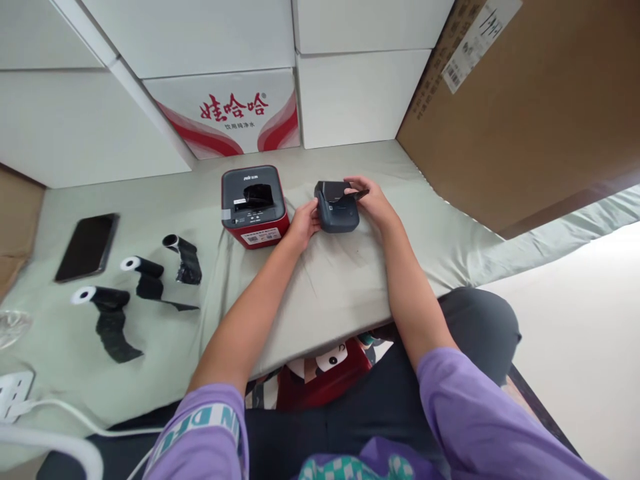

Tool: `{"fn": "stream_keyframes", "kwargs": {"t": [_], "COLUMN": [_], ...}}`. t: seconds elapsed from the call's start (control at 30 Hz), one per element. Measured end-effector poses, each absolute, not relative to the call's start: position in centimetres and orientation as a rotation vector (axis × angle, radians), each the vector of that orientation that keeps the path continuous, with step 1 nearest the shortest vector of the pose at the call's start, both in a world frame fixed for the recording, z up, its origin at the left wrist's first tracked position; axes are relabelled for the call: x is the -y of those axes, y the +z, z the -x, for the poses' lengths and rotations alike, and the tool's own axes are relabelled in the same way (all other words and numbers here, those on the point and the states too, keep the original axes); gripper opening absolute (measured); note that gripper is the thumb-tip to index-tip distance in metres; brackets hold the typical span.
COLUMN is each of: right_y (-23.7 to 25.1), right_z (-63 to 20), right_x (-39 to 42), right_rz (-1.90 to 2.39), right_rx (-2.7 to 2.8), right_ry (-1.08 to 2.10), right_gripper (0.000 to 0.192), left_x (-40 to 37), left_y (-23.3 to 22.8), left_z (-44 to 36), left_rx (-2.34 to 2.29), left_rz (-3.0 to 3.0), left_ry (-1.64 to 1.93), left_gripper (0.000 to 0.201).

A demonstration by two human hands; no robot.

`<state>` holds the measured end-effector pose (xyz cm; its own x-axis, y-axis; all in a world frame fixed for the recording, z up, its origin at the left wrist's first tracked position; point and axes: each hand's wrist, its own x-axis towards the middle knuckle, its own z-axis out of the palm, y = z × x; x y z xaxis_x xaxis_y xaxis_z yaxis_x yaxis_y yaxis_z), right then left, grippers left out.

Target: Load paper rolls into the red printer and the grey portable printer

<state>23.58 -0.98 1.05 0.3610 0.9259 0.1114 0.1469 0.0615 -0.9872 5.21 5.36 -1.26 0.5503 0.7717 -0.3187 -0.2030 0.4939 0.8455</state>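
A small dark grey label printer [338, 212] sits on the pale green cloth [330, 287] at the middle. My left hand [303, 224] grips its left side. My right hand [373, 200] rests on its top right, fingers pinching a black strip or lid edge at the printer's top. To the left stands a red printer with a grey top [254, 207], its black opening facing up.
Three black ribbon rolls [145, 280] lie partly unrolled at the left. A dark phone [88, 247] lies further left. White cartons, one with red print [230, 113], line the back. A large brown cardboard box [520, 113] stands at the right. A power strip [13, 393] with white cable is at the lower left.
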Motion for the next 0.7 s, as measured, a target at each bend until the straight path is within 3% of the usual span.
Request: {"fn": "stream_keyframes", "kwargs": {"t": [0.27,0.43,0.57,0.7], "right_y": [3.6,7.2,8.1,6.1], "right_z": [-24.0,-25.3,-26.5,-26.9], "right_x": [1.1,-1.5,-1.9,-0.1], "right_rz": [1.500,1.570,1.563,1.543], "right_rx": [1.397,1.634,1.512,1.151], "right_ry": [0.688,0.818,0.950,1.154], "right_gripper": [0.049,0.043,0.041,0.038], "left_x": [-5.2,-5.2,-5.2,-5.2], "left_y": [-1.0,-1.0,-1.2,-1.3], "left_z": [-5.1,-5.1,-5.3,-5.4], "left_rx": [-0.771,-0.783,-0.792,-0.788], "left_rz": [-0.870,-0.877,-0.871,-0.838], "left_ry": [0.660,0.672,0.680,0.702], "left_gripper": [0.027,0.022,0.022,0.017]}}
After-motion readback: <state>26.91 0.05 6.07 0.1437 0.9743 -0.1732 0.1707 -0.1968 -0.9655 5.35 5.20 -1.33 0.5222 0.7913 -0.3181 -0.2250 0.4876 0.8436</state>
